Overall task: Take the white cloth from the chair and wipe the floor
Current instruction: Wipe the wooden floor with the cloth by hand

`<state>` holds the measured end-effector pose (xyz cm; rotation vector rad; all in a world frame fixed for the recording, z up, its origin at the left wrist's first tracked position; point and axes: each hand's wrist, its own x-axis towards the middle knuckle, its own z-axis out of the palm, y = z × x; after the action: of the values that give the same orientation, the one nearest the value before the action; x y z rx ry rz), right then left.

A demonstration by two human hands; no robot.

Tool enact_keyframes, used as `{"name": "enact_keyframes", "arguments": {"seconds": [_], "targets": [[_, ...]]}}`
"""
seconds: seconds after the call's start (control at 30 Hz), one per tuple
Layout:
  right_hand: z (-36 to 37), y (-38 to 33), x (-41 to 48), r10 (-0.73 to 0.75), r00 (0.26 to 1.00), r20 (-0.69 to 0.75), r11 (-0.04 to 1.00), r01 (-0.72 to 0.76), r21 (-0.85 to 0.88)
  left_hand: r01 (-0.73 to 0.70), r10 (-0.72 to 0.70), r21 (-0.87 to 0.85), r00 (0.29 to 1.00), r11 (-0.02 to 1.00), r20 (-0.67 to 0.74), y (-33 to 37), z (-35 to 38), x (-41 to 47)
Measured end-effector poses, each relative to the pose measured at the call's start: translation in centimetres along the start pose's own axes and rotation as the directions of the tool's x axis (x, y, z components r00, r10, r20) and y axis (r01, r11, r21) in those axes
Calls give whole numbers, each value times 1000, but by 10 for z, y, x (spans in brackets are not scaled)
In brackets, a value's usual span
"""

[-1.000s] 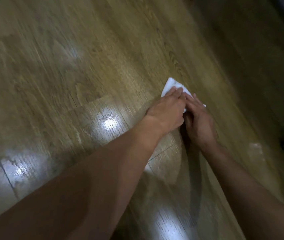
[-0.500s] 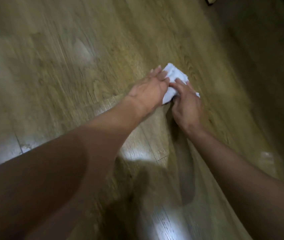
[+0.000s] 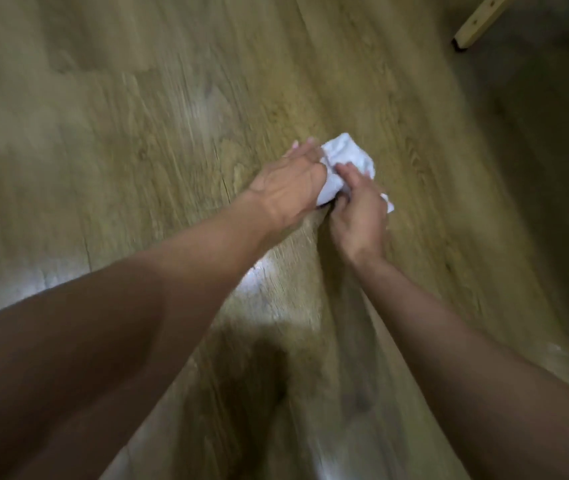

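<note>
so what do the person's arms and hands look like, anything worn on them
The left arm and right arm are bare to the frame's edge, no sleeves in view. The left hand and right hand wear no gloves, and no watch, bracelet or ring shows, though blur softens the fingers.

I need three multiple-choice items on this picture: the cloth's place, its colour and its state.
1. Where is the cloth? A on the floor; B on a chair; C in a bucket.
2. Its colour? A blue; B white; C red.
3. Its state? A spread flat; B hanging; C bunched.
Answers: 1 A, the left hand and right hand hold it against the boards; 2 B, it shows white; 3 C, it is crumpled between the hands.
</note>
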<state>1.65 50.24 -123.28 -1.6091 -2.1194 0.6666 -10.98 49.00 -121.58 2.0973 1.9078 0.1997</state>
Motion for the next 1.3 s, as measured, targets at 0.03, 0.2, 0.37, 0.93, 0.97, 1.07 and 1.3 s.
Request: {"name": "enact_keyframes", "arguments": {"seconds": [0.03, 0.2, 0.37, 0.93, 0.97, 1.07, 1.3], "targets": [[6, -7, -11, -43, 999, 21, 999, 43, -14, 0, 0, 15, 1000, 1000, -24, -7, -1, -7], [26, -18, -86, -221, 972, 74, 972, 226, -71, -38, 45, 127, 998, 991, -51, -16, 17, -80], [24, -27, -32, -278, 934, 223, 947, 306, -98, 147, -158, 189, 987, 971, 42, -26, -17, -73], [60, -67, -51, -399, 839, 369, 887, 456, -78, 183, -206, 324, 978, 928, 38, -77, -1, -147], [64, -77, -40, -384, 842, 378, 894, 441, -75, 216, -242, 305, 969, 928, 51, -86, -7, -142], [69, -94, -43, -335, 877, 344, 925, 376, -59, 289, -307, 254, 951, 923, 32, -95, -10, -141], [66, -76, -134, -418, 850, 320, 904, 426, 47, 22, -11, 196, 998, 980, -60, -85, 4, -200]]}}
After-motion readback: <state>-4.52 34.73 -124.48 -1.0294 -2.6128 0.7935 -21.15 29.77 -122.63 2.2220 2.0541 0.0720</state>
